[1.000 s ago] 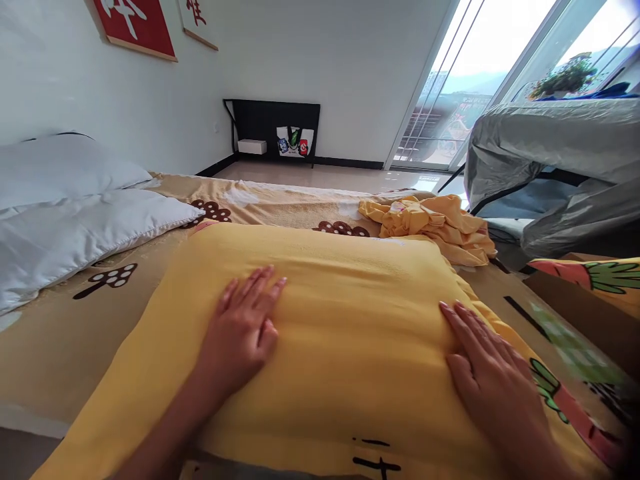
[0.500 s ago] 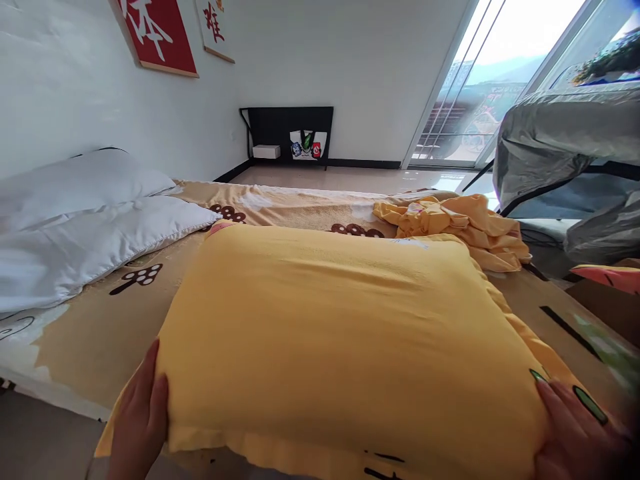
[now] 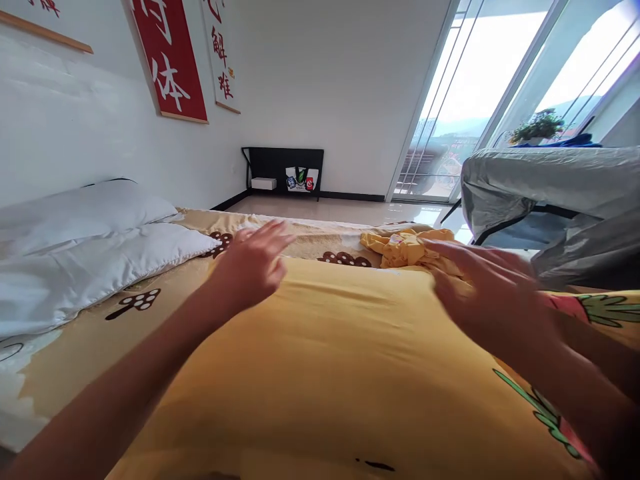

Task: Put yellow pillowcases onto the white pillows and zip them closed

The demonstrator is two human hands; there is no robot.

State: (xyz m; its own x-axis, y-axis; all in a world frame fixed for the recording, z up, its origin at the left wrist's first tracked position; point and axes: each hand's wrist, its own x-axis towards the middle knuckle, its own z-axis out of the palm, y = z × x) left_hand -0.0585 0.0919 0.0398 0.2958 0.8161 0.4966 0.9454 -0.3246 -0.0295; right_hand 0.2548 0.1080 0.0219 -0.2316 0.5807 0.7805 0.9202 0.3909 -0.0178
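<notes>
A plump yellow pillow (image 3: 320, 360) lies in front of me on the bed, with green and pink print on its right side. Over its far left corner is my left hand (image 3: 255, 263), fingers stretched out and a little blurred, holding nothing. My right hand (image 3: 480, 287) is above the far right part of the pillow, fingers extended and empty, also blurred. Whether either hand touches the cloth I cannot tell. Beyond the right hand a crumpled yellow cloth (image 3: 395, 248) lies on the bed, partly hidden by that hand.
White pillows (image 3: 110, 273) lie at the left on the patterned tan bedsheet (image 3: 75, 360). A black low shelf (image 3: 285, 160) stands by the far wall. At the right are a grey-covered piece of furniture (image 3: 550, 177), a potted plant (image 3: 540, 125) and a glass door (image 3: 445, 120).
Both hands have left the near sides of the yellow pillow and moved forward to its far corners. My view has tilted up, showing more of the wall scrolls and window.
</notes>
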